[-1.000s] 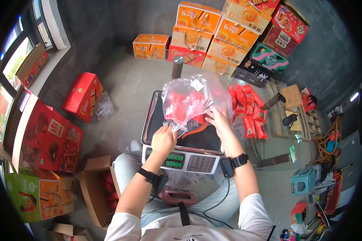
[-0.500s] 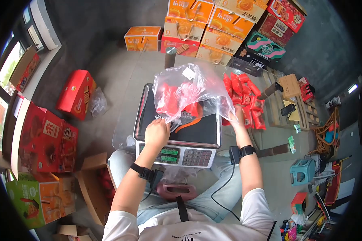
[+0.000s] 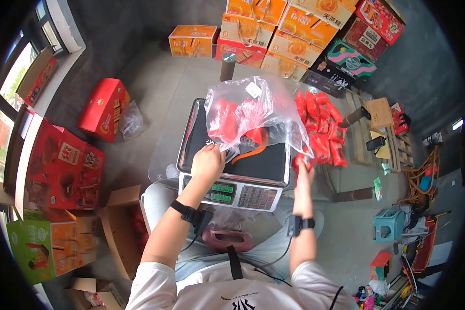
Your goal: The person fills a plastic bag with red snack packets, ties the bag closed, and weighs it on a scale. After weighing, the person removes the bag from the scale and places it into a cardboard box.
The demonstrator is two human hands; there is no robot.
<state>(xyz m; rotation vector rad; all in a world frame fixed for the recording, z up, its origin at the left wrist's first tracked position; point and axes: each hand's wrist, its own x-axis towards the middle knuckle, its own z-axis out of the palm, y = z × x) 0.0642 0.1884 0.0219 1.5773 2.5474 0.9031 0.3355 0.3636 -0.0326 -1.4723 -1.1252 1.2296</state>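
Note:
A clear plastic bag with several red packets inside lies over the black pan of a digital scale. My left hand is closed on the bag's near left edge, above the lit green display. Beyond the scale's right side, my right hand is closed around the bag's right corner. A red packet shows right at its fingertips. A loose pile of red packets lies on the glass tabletop just past this hand.
Stacked orange gift boxes stand at the back. Red cartons and an open cardboard box are on the left. At the right are a wooden pallet, a phone on a post and a blue stool.
My right hand has drawn down and back toward me, pulling the bag's right corner with it. My left hand keeps its hold on the bag. The whole view has shifted slightly.

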